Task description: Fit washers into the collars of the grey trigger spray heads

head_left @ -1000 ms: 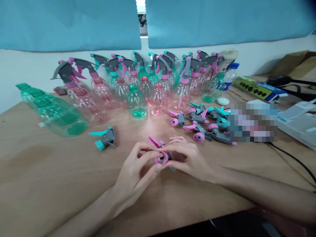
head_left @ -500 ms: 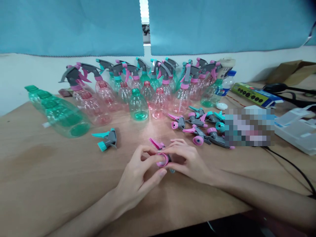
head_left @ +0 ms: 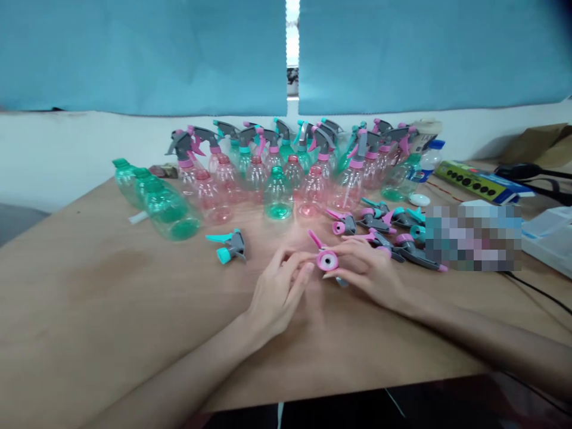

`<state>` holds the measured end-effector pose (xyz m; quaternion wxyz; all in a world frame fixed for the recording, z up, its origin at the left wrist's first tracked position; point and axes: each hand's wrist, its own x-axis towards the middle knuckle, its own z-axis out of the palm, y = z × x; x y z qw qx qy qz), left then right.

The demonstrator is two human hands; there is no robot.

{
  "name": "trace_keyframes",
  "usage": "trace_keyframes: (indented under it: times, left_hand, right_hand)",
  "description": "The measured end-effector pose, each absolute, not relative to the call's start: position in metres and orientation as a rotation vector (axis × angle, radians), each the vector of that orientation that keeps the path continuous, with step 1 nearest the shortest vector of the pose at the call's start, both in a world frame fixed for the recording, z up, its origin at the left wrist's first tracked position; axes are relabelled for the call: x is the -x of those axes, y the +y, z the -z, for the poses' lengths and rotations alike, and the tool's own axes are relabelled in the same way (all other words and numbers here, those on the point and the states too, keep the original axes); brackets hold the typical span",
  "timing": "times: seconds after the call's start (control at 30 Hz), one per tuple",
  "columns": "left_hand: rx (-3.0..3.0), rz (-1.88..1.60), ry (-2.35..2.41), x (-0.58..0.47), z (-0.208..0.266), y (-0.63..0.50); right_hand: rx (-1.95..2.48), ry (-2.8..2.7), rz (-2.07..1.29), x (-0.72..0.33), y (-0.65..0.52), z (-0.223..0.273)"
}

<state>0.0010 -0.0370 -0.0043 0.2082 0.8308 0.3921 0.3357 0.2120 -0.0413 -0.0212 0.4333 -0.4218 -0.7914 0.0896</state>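
My right hand [head_left: 369,268] grips a grey and pink trigger spray head [head_left: 328,260] between thumb and fingers. Its pink collar faces me, showing a white disc with a dark hole in the middle, and a pink trigger points up and to the left. My left hand [head_left: 283,289] is closed just left of the collar, thumb against the curled fingers, fingertips close to the rim. Whether anything sits in that pinch is hidden. On the table to the left lies a teal and grey spray head [head_left: 232,246]. Ahead stand an uncapped green bottle [head_left: 277,193] and an uncapped pink bottle [head_left: 314,193].
Rows of bottles with spray heads [head_left: 272,143] fill the back of the table. Green bottles [head_left: 167,208] stand at the left. Loose spray heads [head_left: 388,229] lie in a pile at the right, near a blurred patch, a white oval object [head_left: 419,200] and a green-blue box [head_left: 482,182].
The left fingertip has come out of the pink collar and moved to its left side, uncovering the white disc. The view has shifted, so everything sits farther right.
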Motion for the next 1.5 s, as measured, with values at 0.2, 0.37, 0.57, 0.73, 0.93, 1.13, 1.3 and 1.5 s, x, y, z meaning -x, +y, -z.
trace_keyframes:
  times: [0.2, 0.37, 0.57, 0.73, 0.93, 1.13, 1.3, 1.5]
  left_hand:
    - [-2.429, -0.731, 1.248, 0.000, 0.007, -0.036]
    - [-2.582, -0.569, 0.935, -0.005, 0.015, -0.048]
    - [-2.712, -0.539, 0.737, -0.006, 0.016, -0.058]
    - [-2.719, -0.558, 0.812, -0.003, 0.019, -0.055]
    - [-2.668, -0.565, 0.866, -0.003, 0.015, -0.051]
    - [-2.586, -0.597, 0.999, 0.000, 0.009, -0.044]
    - [-2.516, -0.636, 1.020, -0.004, 0.009, -0.042]
    - [-2.473, -0.663, 1.066, -0.013, 0.007, -0.039]
  right_hand:
    - [1.066, -2.037, -0.038, -0.202, -0.020, -0.020]
    - [1.026, -2.223, -0.049, -0.154, 0.006, -0.045]
    - [1.248, -2.558, 0.048, -0.081, 0.012, -0.038]
    - [1.240, -2.659, -0.020, -0.049, 0.004, -0.030]
    - [1.132, -2.537, -0.012, -0.062, 0.004, -0.039]
    - [1.179, -2.414, -0.085, -0.146, -0.002, -0.054]
    - [1.424, -2.299, -0.140, -0.248, -0.011, -0.047]
    - [1.492, -2.409, -0.182, -0.321, -0.028, -0.025]
